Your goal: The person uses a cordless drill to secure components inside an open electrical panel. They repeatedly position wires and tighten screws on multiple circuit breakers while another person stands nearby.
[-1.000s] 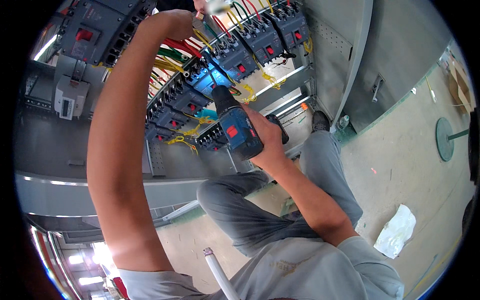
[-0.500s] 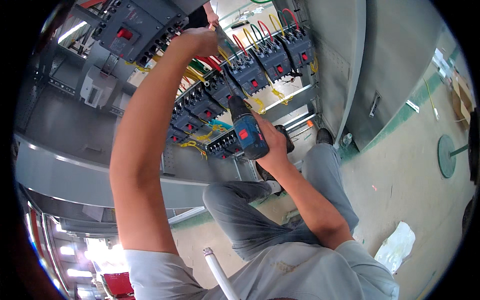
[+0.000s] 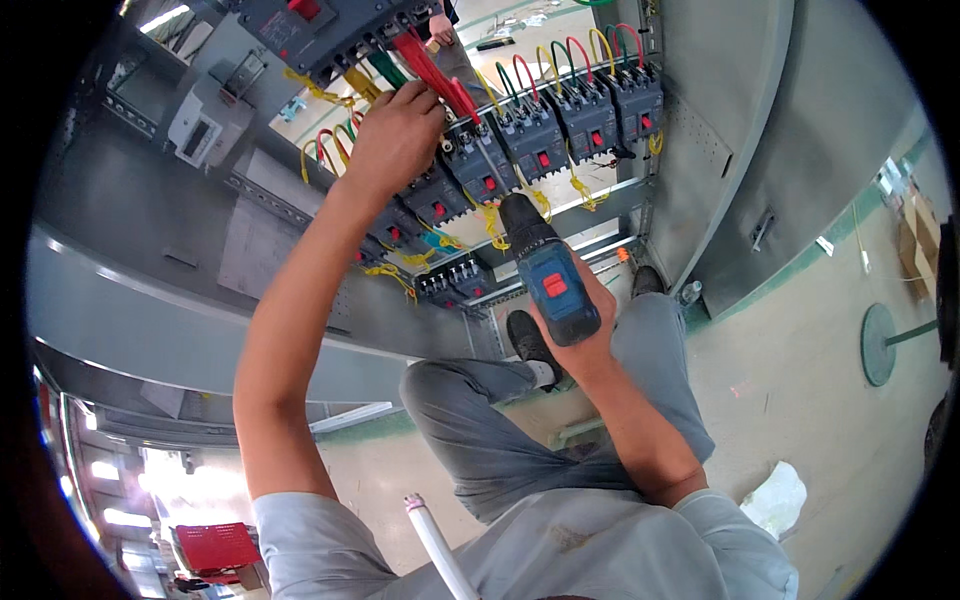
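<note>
A blue-and-black cordless drill [image 3: 552, 275] is gripped in my right hand [image 3: 592, 325]. Its long thin bit [image 3: 493, 160] reaches up over a dark grey circuit breaker [image 3: 482, 172] with a red switch, toward the terminals at its upper edge. My left hand [image 3: 400, 138] is at the upper side of the same row, fingers curled beside the terminals and below thick red wires [image 3: 428, 72]. Green wires [image 3: 386, 70] run just behind the fingers. What the fingertips hold, if anything, is hidden.
A larger breaker [image 3: 325, 35] hangs at upper left. More breakers [image 3: 588, 125] with looped wires continue the row. A grey metal door [image 3: 850, 170] stands at right. Another person's hand [image 3: 441, 28] shows beyond the cabinet. White plastic [image 3: 775, 498] lies on the floor.
The whole view has shifted, with the breakers now further right. My left hand has come down from the upper breaker's edge to the row's terminals. The drill has moved right and slightly down.
</note>
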`<state>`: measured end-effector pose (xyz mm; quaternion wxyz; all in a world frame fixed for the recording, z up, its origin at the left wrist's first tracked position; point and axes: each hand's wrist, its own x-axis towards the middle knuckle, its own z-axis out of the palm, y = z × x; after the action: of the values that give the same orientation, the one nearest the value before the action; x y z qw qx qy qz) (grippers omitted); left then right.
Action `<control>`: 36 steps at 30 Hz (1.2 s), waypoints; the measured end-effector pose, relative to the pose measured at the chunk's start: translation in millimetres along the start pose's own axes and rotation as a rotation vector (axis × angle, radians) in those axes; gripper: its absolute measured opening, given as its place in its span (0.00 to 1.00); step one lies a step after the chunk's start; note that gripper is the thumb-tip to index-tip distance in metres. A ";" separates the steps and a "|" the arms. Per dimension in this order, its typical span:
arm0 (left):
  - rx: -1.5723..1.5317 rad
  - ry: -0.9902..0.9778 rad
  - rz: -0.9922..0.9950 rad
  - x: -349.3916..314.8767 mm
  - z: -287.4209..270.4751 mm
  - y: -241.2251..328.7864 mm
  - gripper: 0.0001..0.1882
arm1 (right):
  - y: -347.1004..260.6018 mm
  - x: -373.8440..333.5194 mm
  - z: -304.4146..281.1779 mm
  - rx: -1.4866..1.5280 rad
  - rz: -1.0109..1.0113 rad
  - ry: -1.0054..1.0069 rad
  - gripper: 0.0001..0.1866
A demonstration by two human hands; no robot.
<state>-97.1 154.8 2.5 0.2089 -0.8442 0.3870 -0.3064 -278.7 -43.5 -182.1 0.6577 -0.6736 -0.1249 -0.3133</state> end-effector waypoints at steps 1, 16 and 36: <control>0.012 -0.032 -0.037 1.0 2.7 1.4 0.12 | 9.2 -2.7 2.4 0.028 0.020 -0.029 0.35; 0.234 0.013 0.002 2.4 18.8 3.7 0.11 | 21.0 6.0 41.7 0.015 0.020 0.016 0.37; 0.372 -0.157 0.091 16.9 16.6 10.5 0.09 | 11.3 5.5 47.5 0.157 0.098 0.074 0.46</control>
<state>-82.6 137.1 -9.7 0.4045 -0.7940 0.3440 -0.2961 -255.7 -0.3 -185.1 0.7270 -0.6132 -0.0915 -0.2949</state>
